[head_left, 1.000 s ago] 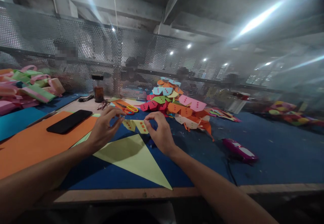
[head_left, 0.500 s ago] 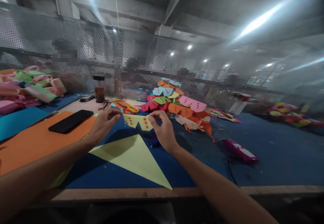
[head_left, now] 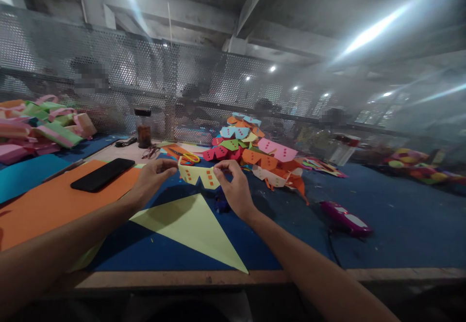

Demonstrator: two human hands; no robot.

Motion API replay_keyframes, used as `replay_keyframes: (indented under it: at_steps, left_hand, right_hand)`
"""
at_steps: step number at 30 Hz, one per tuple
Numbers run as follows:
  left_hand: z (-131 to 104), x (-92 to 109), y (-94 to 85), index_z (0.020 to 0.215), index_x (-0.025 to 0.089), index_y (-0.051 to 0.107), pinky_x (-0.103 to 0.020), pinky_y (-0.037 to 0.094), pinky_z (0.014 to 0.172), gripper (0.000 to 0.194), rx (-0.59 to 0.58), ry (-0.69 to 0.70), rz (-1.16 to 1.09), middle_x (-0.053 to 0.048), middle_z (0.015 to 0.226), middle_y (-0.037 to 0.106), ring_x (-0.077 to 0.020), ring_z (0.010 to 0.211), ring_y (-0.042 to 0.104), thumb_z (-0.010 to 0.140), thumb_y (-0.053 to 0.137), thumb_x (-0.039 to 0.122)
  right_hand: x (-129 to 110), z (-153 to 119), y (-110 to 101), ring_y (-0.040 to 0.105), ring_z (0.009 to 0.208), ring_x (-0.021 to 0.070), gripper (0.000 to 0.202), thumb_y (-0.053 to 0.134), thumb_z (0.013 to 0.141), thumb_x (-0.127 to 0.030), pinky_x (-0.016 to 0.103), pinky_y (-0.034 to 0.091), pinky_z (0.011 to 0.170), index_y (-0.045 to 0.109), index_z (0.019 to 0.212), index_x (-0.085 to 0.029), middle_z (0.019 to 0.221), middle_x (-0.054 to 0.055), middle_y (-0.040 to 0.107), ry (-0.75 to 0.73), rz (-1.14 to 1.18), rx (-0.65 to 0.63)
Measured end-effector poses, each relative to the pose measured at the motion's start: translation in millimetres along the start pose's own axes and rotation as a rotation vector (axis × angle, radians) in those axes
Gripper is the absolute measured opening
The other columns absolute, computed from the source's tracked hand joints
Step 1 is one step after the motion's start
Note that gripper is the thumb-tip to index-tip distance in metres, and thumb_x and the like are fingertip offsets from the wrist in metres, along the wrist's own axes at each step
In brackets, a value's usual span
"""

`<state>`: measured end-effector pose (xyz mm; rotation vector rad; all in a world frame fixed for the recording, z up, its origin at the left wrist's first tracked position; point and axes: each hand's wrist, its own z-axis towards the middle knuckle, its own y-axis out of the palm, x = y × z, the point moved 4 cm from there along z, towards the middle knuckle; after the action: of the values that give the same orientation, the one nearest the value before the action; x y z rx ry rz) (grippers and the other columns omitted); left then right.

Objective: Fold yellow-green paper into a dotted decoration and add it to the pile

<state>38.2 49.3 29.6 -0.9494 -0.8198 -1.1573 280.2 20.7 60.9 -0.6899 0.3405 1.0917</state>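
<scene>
Yellow paper glasses (head_left: 198,177) with orange squares and a notched lower edge are held up above the table. My right hand (head_left: 235,184) pinches their right end between thumb and fingers. At the left end, the fingertips of my left hand (head_left: 156,176) are pressed together against the paper's edge. Below lies a pale yellow paper triangle (head_left: 192,227) on the blue table top. Behind my right hand, a small dark blue object (head_left: 221,203) is partly hidden. Similar cut paper glasses in several colours form a pile (head_left: 260,159) just beyond.
Yellow-handled scissors (head_left: 190,157) lie behind the glasses. A black phone (head_left: 103,174) rests on orange paper (head_left: 65,210) at left, near a dark-lidded jar (head_left: 143,130). A purple corded device (head_left: 345,218) sits at right. A perforated metal screen (head_left: 145,79) stands behind the table.
The left end of the yellow paper glasses has turned slightly, and its edge now looks bent. My left fingers have shifted a little to the right; my right hand stays in place.
</scene>
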Motion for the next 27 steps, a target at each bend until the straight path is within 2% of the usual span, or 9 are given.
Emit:
replay_keyframes:
  at_steps: [8, 18, 27]
  left_hand:
    - [1.2, -2.9, -0.2, 0.097, 0.018, 0.072, -0.040, 0.059, 0.085, 0.037, 0.012, -0.033, -0.055, -0.008, 0.094, 0.079, -0.0265, 0.093, 0.074, 0.067, 0.081, 0.038]
    - [1.6, -3.3, -1.9, 0.087, 0.018, 0.073, -0.034, 0.058, 0.074, 0.031, 0.011, -0.054, -0.054, -0.007, 0.085, 0.078, -0.0223, 0.081, 0.074, 0.066, 0.082, 0.038]
    - [2.8, -3.8, -2.2, 0.091, 0.019, 0.070, -0.034, 0.055, 0.067, 0.033, -0.001, -0.050, -0.064, -0.002, 0.074, 0.073, -0.0205, 0.071, 0.070, 0.065, 0.081, 0.035]
  right_hand:
    - [-0.1, -0.1, 0.7, 0.064, 0.092, 0.0206, 0.013, 0.056, 0.097, -0.033, 0.035, 0.051, 0.087, 0.062, 0.091, -0.022, 0.095, 0.005, 0.065, -0.004, -0.013, -0.014]
    - [4.3, 0.7, 1.3, 0.064, 0.093, 0.0207, 0.013, 0.056, 0.096, -0.032, 0.035, 0.052, 0.088, 0.062, 0.091, -0.022, 0.095, 0.005, 0.065, 0.006, -0.008, -0.040]
    - [7.1, 1.1, 2.4, 0.064, 0.092, 0.0208, 0.014, 0.056, 0.096, -0.033, 0.036, 0.052, 0.087, 0.063, 0.090, -0.022, 0.094, 0.005, 0.065, 0.019, -0.007, -0.045]
